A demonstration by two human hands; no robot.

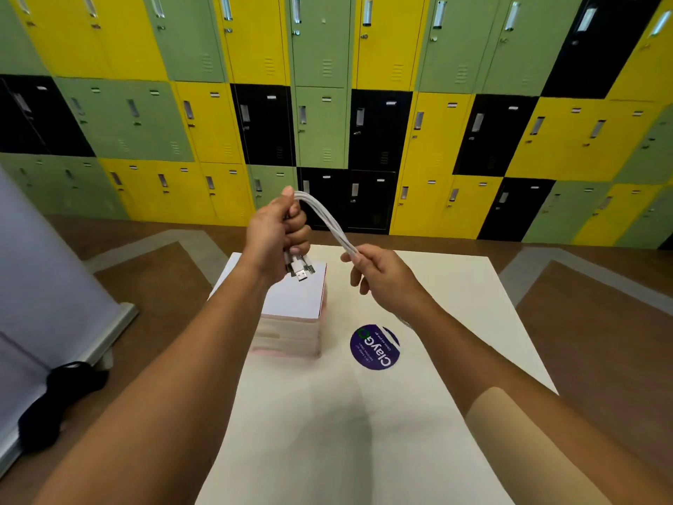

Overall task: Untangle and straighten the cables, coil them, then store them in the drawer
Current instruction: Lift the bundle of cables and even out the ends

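Cables [324,216], white and gathered into one bundle, arch through the air above the white tabletop [455,304], held between both hands. The left hand [273,235] has its fingers curled tight round one end of the bundle, and the USB plugs [300,269] stick out below the fist. The right hand [382,275], lower and to the right, pinches the bundle further along between thumb and fingers. Beneath the left hand a small white drawer unit [291,322] with pink edges stands on the tabletop, with a round purple sticker [375,347] just right of it. Yellow, green and black lockers [320,122] fill the far wall
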